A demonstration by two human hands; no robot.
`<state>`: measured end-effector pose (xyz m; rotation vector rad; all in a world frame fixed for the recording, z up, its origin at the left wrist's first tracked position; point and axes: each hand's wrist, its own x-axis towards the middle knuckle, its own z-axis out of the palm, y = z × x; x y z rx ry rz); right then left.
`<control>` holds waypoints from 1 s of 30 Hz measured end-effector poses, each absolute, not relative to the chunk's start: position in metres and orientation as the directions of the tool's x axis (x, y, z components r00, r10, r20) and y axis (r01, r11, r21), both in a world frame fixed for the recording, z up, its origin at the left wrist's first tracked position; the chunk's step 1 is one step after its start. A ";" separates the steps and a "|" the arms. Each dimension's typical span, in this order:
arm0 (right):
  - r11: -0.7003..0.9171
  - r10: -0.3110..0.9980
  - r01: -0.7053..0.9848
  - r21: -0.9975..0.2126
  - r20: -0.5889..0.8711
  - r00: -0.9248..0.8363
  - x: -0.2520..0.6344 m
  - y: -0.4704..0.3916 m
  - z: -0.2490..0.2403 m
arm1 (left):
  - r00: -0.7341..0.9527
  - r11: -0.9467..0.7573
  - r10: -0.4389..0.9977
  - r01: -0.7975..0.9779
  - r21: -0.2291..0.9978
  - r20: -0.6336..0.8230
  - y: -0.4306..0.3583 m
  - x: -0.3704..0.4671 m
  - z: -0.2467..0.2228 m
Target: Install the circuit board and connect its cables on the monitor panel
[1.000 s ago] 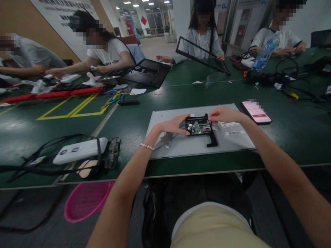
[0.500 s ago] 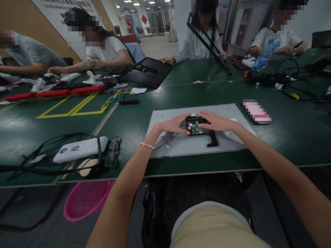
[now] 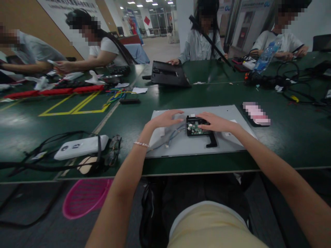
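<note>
At the center of the frame, one flat gray panel (image 3: pixel 201 148) lies on a green table (image 3: pixel 222 94), carrying one black bracket (image 3: pixel 212 140) with one green circuit board (image 3: pixel 197 129); the right hand (image 3: pixel 213 122) rests over the board's right side, fingers spread apart. The left hand (image 3: pixel 167 119) is just left of the bracket, fingers apart and holding nothing. One phone (image 3: pixel 256 113) lies right of the panel, one white device (image 3: pixel 81 147) at lower left, and four people sit across the top.
</note>
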<state>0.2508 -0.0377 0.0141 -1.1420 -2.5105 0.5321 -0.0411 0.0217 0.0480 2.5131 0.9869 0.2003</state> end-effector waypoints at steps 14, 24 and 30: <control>0.577 0.789 0.656 -0.487 0.125 -0.601 0.252 -0.039 0.013 | 0.633 -0.514 0.733 0.755 0.408 -0.248 0.046 -0.104 0.061; 0.564 0.796 0.668 -0.485 0.104 -0.596 0.253 -0.040 0.015 | 0.652 -0.543 0.696 0.752 0.373 -0.302 0.043 -0.112 0.070; 0.589 0.784 0.658 -0.470 0.133 -0.607 0.253 -0.040 0.013 | 0.651 -0.544 0.730 0.738 0.399 -0.208 0.044 -0.112 0.072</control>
